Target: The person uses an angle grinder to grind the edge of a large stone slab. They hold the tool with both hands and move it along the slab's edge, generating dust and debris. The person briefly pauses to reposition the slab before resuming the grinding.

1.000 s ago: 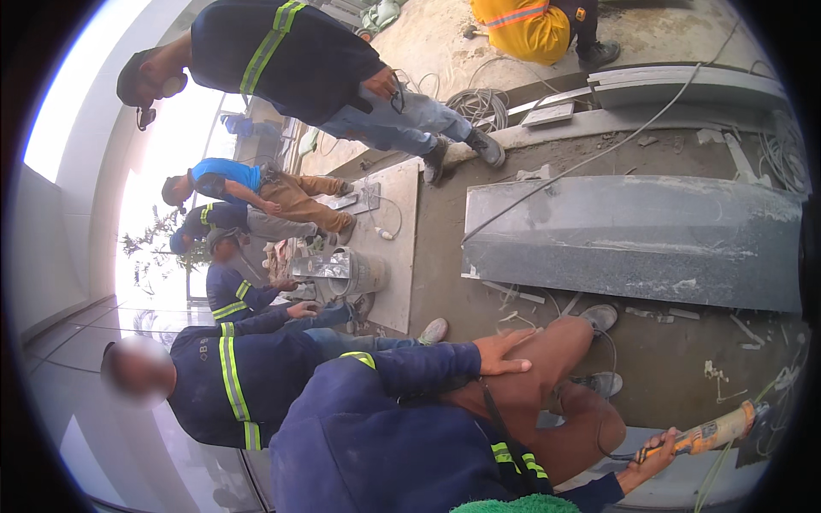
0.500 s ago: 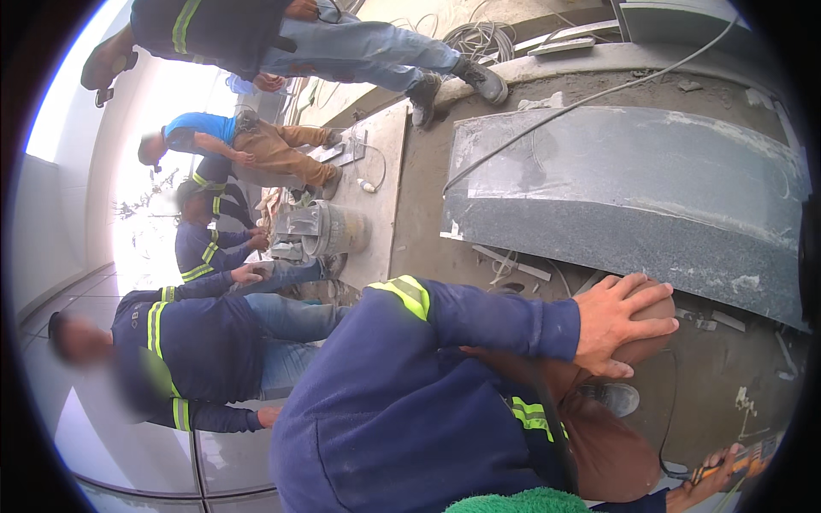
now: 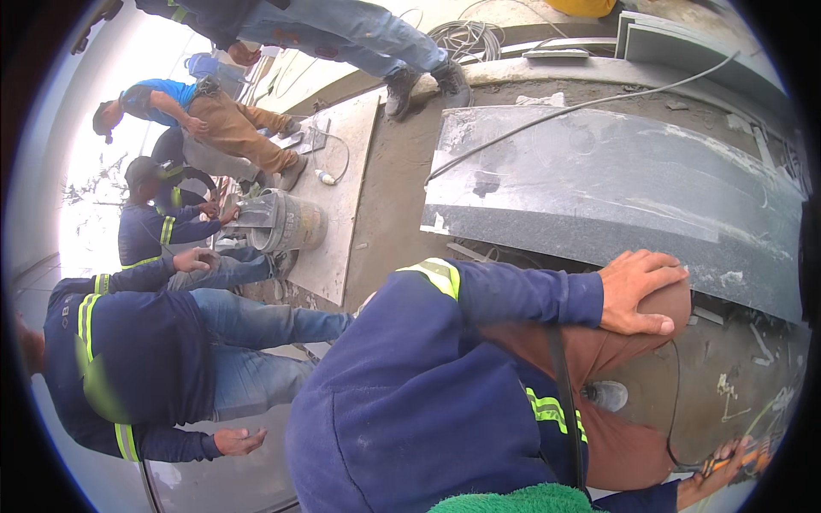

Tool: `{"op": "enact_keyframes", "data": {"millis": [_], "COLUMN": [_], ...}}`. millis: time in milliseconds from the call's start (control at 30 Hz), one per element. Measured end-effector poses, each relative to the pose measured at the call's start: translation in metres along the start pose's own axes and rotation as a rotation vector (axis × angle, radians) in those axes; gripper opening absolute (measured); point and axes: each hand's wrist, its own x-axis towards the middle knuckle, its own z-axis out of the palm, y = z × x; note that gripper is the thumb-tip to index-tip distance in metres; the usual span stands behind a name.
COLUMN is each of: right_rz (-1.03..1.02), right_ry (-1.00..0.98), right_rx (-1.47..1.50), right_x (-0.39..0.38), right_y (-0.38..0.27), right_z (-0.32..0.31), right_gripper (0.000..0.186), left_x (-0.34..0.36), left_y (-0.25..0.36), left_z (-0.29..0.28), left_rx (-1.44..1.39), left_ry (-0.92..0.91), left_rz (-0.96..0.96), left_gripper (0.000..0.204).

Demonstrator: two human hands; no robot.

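My left hand [image 3: 640, 289] rests palm down over my bent knee in brown trousers, its fingers apart and nothing held; its dark blue sleeve has a reflective band. At the lower right edge, my right hand [image 3: 717, 468] grips an orange handheld power tool [image 3: 746, 464], partly cut off and hard to make out, with a dark cord running from it. Beyond my knee lies a long grey stone slab [image 3: 564, 188] with white dust on it and a cable across it. A green fluffy cloth [image 3: 513, 504] shows at the bottom edge.
Several co-workers stand or crouch at left and top, one nearby [image 3: 128, 359] with hands separate from mine. A dusty bucket [image 3: 301, 221] stands on a pale board [image 3: 346, 239]. Coiled cable [image 3: 466, 38], stacked panels [image 3: 676, 60] and scattered offcuts lie around the slab on the dirty floor.
My left hand has moved from my thigh onto my knee. My right hand and the tool are lower in the picture. The view has shifted, with the co-workers further left.
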Motion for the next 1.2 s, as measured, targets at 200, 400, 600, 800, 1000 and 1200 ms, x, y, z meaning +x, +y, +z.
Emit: {"op": "enact_keyframes", "data": {"millis": [200, 400, 600, 800, 1000, 1200], "right_rz": [-0.195, -0.359, -0.494, -0.502, -0.497, -0.434], "right_ry": [-0.101, -0.148, 0.019, 0.123, 0.107, 0.203], "right_rx": [0.349, 0.321, 0.211, 0.061, 0.044, 0.071], "right_x": [0.032, 0.068, 0.03, 0.008, -0.018, -0.007], "right_y": [-0.078, -0.171, -0.19, -0.186, -0.199, -0.172], "right_z": [0.084, 0.107, 0.029, -0.038, -0.132, -0.213], "right_gripper": [0.021, 0.017, 0.017, 0.018, 0.022, 0.02], "left_x": [0.103, 0.232, 0.25, 0.271, 0.134, 0.047], "left_y": [0.036, 0.099, 0.124, 0.088, 0.05, 0.18], "left_z": [0.03, 0.17, 0.248, 0.164, 0.093, 0.081], "left_rx": [0.486, 0.454, 0.643, 0.71, -0.149, -0.263], "left_ry": [-0.348, -0.96, -1.037, -0.361, -0.545, -0.959], "left_rz": [0.415, 0.318, 0.302, 0.194, -0.143, -0.353], "left_gripper": [0.093, 0.092, 0.037, 0.014, 0.024, 0.037]}}
